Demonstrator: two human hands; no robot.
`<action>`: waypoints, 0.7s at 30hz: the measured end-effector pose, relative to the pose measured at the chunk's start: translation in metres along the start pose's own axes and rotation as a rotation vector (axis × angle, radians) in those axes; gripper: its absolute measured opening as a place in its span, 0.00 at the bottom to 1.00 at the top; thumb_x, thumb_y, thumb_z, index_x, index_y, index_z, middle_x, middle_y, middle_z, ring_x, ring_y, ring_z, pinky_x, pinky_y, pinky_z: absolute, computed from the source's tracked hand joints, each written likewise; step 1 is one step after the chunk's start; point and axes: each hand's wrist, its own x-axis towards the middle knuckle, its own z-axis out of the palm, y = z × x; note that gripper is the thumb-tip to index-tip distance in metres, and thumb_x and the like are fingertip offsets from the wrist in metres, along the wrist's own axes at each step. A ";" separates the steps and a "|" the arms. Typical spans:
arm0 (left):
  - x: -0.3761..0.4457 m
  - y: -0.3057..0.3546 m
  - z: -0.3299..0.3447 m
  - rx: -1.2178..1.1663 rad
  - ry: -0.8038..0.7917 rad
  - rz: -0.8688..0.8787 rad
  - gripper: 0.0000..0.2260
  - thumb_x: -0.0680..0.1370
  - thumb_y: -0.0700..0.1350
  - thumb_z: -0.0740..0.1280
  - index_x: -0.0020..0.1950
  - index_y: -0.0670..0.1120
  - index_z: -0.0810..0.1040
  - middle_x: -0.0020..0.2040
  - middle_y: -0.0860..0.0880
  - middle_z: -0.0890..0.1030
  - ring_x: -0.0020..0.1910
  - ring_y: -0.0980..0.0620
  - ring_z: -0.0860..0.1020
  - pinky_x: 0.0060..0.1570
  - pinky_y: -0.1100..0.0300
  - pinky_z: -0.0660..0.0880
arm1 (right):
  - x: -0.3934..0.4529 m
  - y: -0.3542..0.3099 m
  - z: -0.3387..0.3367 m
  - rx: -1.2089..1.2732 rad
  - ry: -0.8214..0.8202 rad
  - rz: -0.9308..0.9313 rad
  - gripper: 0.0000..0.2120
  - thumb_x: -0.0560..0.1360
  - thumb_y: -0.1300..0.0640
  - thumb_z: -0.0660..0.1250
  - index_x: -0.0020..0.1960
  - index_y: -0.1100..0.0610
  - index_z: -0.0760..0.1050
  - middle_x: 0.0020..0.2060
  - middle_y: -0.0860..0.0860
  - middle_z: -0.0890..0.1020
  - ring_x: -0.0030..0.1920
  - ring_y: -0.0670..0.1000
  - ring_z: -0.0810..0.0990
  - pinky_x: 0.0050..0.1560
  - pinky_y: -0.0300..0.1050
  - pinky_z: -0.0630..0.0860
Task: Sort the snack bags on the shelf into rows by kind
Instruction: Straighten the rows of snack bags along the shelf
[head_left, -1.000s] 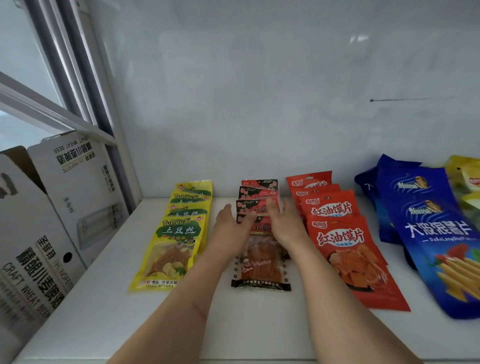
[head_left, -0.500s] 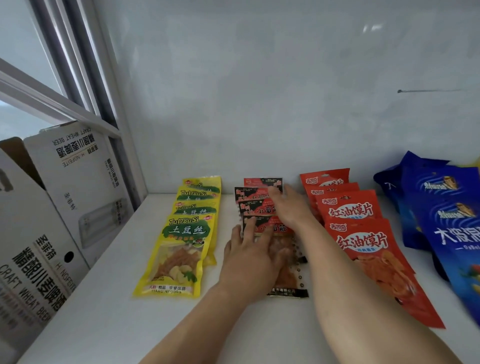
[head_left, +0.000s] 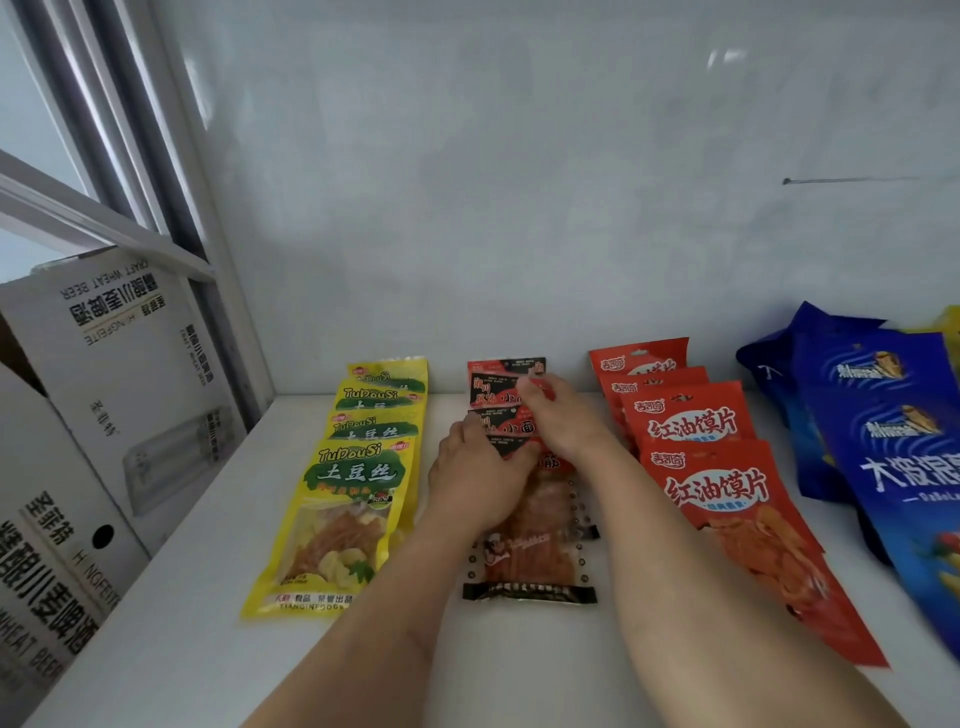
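Four rows of snack bags lie overlapped on the white shelf, each row running from near to far. Leftmost are the yellow bags, printed "TuDouSi" over green panels with 土豆丝, and "TIANQINFOOD" along the near hem of the front one. Next come the red-and-black bags, whose tops show 小面 and whose front bag has a clear window of orange strips and a small cartoon face. Both hands work this row: the left hand lies palm down on the front bag, its fingers fairly straight and resting on the top edge of the bag; the right hand reaches farther back, its fingers bent down onto a bag deeper in the row, though whether they pinch it or only press cannot be told. Right of them, the orange-red bags read 红油馍片 in white. At the far right are the large blue bags, showing 大波浪 and a small gold emblem. White cartons stand at the left beyond the shelf edge, printed "CRAFT WHEAT BEER" and "HINGFEITE", one upside down.
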 end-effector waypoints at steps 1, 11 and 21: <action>0.003 -0.002 0.001 0.001 0.013 0.004 0.42 0.68 0.72 0.57 0.75 0.49 0.64 0.69 0.47 0.72 0.69 0.45 0.70 0.66 0.44 0.70 | 0.001 0.002 0.000 0.005 0.003 -0.002 0.21 0.83 0.42 0.56 0.68 0.53 0.72 0.58 0.50 0.79 0.52 0.47 0.75 0.52 0.41 0.68; -0.026 -0.006 0.001 0.270 0.009 0.122 0.35 0.81 0.64 0.53 0.82 0.48 0.47 0.82 0.44 0.47 0.80 0.43 0.49 0.77 0.49 0.50 | 0.008 0.011 0.006 -0.243 -0.005 0.002 0.27 0.80 0.35 0.54 0.75 0.44 0.64 0.69 0.53 0.74 0.66 0.56 0.75 0.66 0.58 0.72; -0.031 -0.012 0.014 0.304 -0.034 0.088 0.32 0.82 0.63 0.51 0.81 0.47 0.53 0.81 0.40 0.50 0.80 0.42 0.52 0.76 0.49 0.53 | 0.006 0.018 0.014 -0.445 0.013 -0.006 0.25 0.82 0.39 0.52 0.76 0.44 0.65 0.72 0.55 0.68 0.71 0.58 0.69 0.70 0.57 0.66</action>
